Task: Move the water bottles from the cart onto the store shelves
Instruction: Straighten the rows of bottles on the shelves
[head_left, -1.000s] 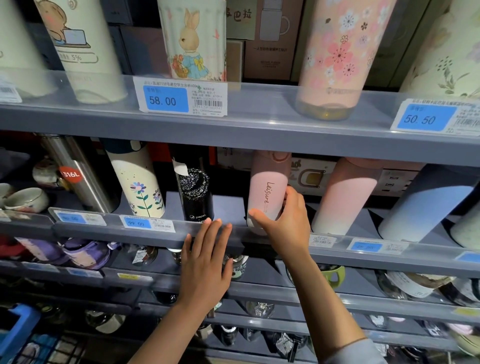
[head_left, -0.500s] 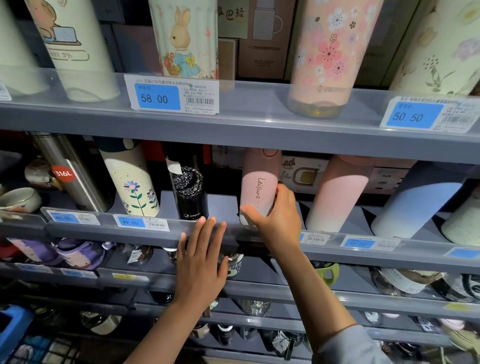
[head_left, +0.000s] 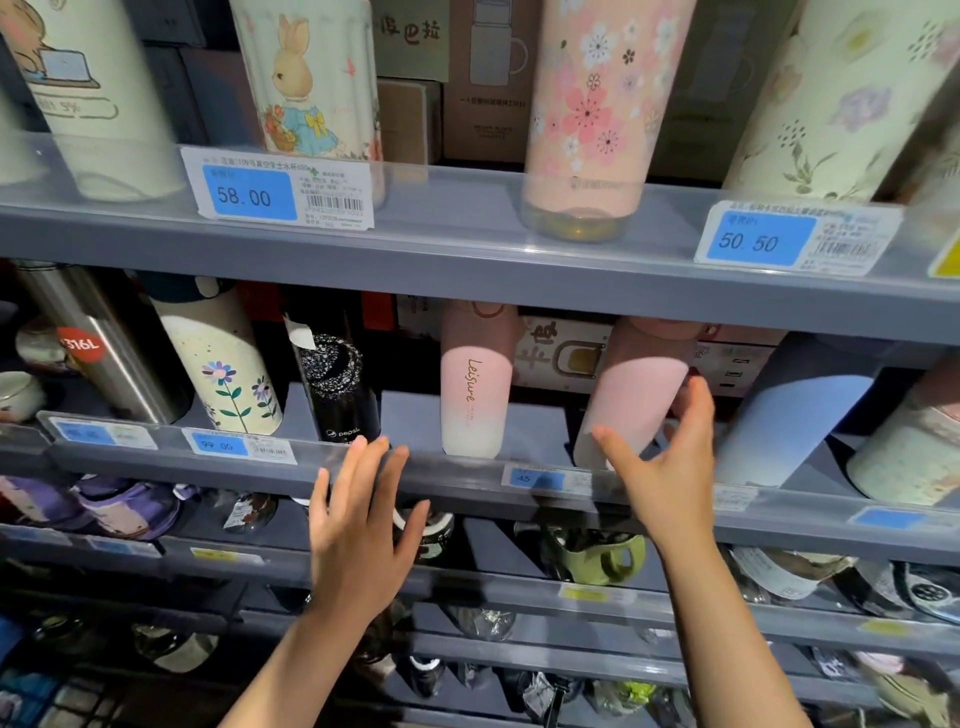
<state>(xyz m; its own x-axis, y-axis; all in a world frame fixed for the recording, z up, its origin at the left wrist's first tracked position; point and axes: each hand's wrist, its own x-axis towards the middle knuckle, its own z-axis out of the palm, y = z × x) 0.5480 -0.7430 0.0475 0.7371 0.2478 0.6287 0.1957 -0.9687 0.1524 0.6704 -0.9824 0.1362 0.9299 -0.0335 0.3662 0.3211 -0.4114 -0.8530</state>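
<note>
Right hand (head_left: 670, 467) spread, empty, beside second pink bottle (head_left: 631, 410) | left hand (head_left: 363, 525) flat, empty, steadying shelf edge (head_left: 467, 467) | "Leisure" bottle (head_left: 475, 395) upright, fronted

The upper shelf (head_left: 467, 270) hides the pink bottles' (head_left: 475, 400) tops; lower-shelf goods blur.

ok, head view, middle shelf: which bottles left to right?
steel bottle → flower bottle → black bottle → pink Leisure bottle → second pink bottle → blue bottle
</note>
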